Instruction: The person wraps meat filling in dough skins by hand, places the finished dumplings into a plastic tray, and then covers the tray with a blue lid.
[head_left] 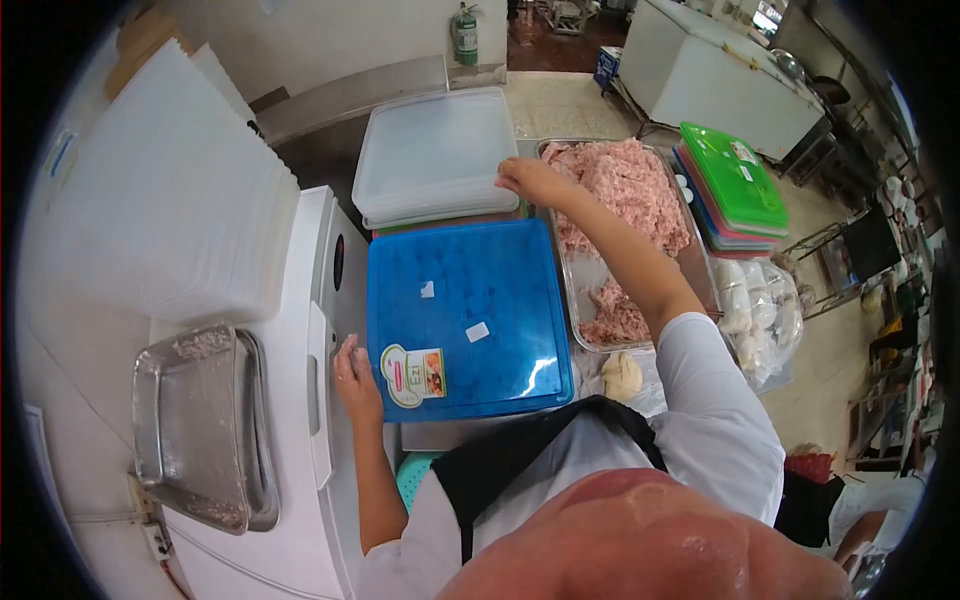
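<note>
A blue lidded container with a label and two small white stickers lies in front of me. My left hand is at its left edge, fingers apart and pointing up. Behind it, a stack of clear white lids rests on the work surface. My right hand is at that stack's right edge, its fingers bent together; whether they grip a lid is hard to make out. Under my right forearm, a metal tray holds a large heap of pink minced meat and a smaller clump near the front.
Metal trays sit on the white appliance at left, below stacked white sheets. Green and other coloured lids and bagged pale items are at right. Another person's sleeve shows at lower right.
</note>
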